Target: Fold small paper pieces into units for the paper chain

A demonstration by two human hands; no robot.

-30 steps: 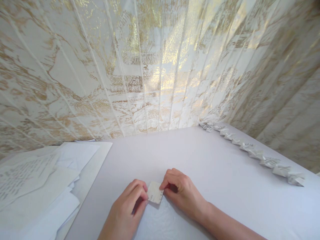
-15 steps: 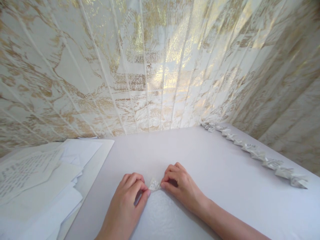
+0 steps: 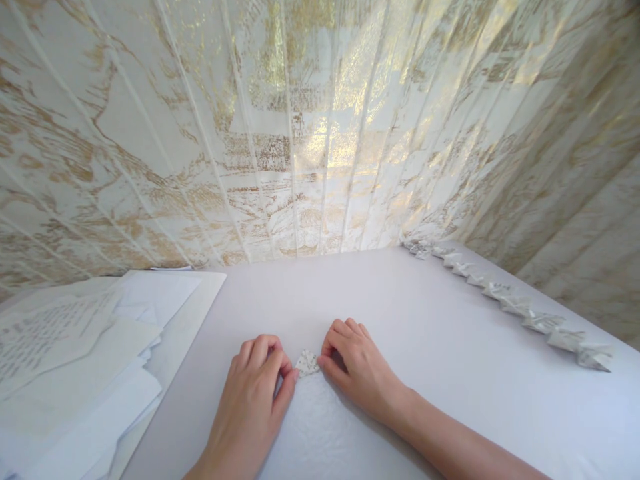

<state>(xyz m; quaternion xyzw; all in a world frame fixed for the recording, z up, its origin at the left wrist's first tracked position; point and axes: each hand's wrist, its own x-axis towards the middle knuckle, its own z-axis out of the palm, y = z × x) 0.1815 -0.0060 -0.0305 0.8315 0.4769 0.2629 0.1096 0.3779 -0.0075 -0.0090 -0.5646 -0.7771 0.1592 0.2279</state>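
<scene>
A small folded piece of paper [image 3: 307, 363], pale with fine printed marks and roughly triangular, sits between my two hands just above the white tabletop [image 3: 280, 300]. My left hand [image 3: 257, 387] pinches its left corner between thumb and fingers. At the opposite corner, the thumb and forefinger of my right hand [image 3: 353, 360] close on the paper. The fingertips hide both corners, and the other fingers of each hand are curled in.
Loose sheets of paper [image 3: 75, 373], some with writing, overlap in a pile at the left. Along the right edge runs a row of several folded paper pieces [image 3: 543, 322]. A gold-patterned curtain [image 3: 250, 133] hangs behind the table.
The folded paper has tilted slightly, its face showing more toward me. Both hands keep their pinch at its corners. The whole view has shifted a little.
</scene>
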